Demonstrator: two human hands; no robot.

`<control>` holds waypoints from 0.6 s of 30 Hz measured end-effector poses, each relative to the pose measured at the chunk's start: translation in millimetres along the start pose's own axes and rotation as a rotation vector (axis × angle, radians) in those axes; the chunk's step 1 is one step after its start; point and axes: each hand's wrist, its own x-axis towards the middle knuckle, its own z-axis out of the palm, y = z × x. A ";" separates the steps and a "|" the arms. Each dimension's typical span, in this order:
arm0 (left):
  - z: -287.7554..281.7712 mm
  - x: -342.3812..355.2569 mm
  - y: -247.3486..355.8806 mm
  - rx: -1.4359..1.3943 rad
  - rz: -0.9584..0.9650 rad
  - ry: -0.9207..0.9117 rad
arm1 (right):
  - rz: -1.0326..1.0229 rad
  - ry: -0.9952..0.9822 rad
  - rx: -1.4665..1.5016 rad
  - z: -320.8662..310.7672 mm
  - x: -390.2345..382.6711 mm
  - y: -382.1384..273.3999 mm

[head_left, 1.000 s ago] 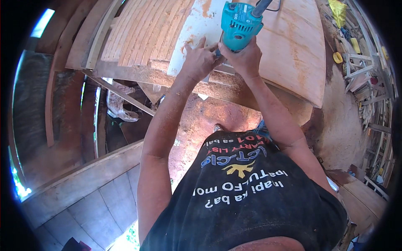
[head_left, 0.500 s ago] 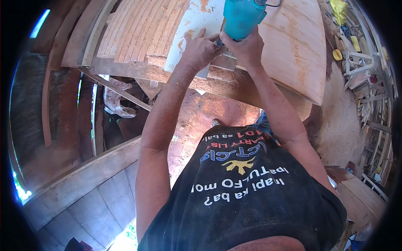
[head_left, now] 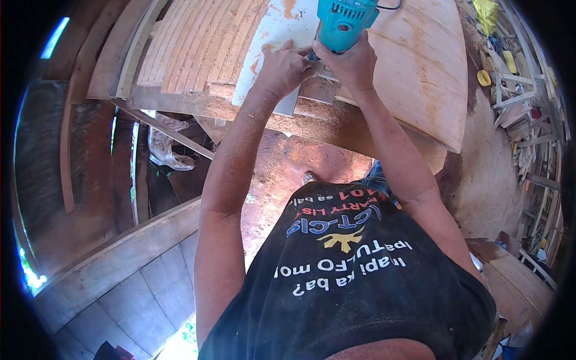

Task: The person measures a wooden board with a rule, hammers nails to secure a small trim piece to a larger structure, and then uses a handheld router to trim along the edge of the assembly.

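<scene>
Head view: a teal power tool [head_left: 343, 29] stands at the top of the workbench [head_left: 171, 99], its upper part cut off by the frame; the right hand [head_left: 354, 65] grasps the tool's near end, its fingers wrapped round the right side and its thumb laid along the left; the left hand [head_left: 288, 66] lies just left of the tool, over the right edge of a white board [head_left: 273, 45] with rusty stains, its index finger stretched forward and the other fingers partly bent; whether those fingers pinch anything cannot be told, as their tips are hidden; left of the white board lie long wooden strips [head_left: 195, 45] side by side, dusted with sawdust; right of the tool a wide plywood sheet [head_left: 423, 72] covers the bench, and a black cord [head_left: 393, 7] loops over its far part; below the hands, a short flat wood piece [head_left: 318, 90] sits near the bench edge; on the far right, wood offcuts [head_left: 519, 114] lie heaped beside the bare ground [head_left: 489, 156]
</scene>
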 end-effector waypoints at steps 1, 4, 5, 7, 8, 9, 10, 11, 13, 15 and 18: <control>0.3 0.9 -0.3 0.006 0.003 0.005 | 0.000 0.001 0.000 0.5 1.4 0.7; -5.3 7.7 2.4 0.019 -0.016 -0.069 | -0.012 0.008 -0.021 -0.1 5.2 2.6; -3.8 7.7 0.5 0.020 -0.018 -0.069 | 0.003 0.000 -0.031 -0.6 6.8 0.3; -0.6 9.0 -4.2 0.005 -0.013 -0.061 | 0.018 -0.010 -0.039 0.0 8.4 -0.6; -1.4 11.8 -3.4 0.003 -0.010 -0.062 | 0.025 -0.023 -0.038 -0.3 10.6 1.0; -2.3 15.1 -2.7 -0.019 -0.027 -0.092 | 0.031 -0.037 -0.036 -0.6 12.0 2.6; -3.0 17.9 -1.9 -0.042 -0.045 -0.122 | 0.033 -0.035 -0.038 -1.4 12.6 4.2; -1.1 18.7 -3.9 -0.042 -0.046 -0.122 | 0.022 -0.040 -0.022 -2.6 13.6 0.6; 2.6 19.8 -8.2 -0.028 -0.052 -0.125 | 0.010 -0.047 -0.004 -2.3 15.1 -2.6; 3.1 21.1 -7.7 0.034 0.017 0.005 | 0.018 -0.034 -0.011 -1.7 18.7 -0.2; 2.0 24.4 -6.6 0.069 0.076 0.123 | 0.031 -0.037 -0.040 -1.2 23.1 3.8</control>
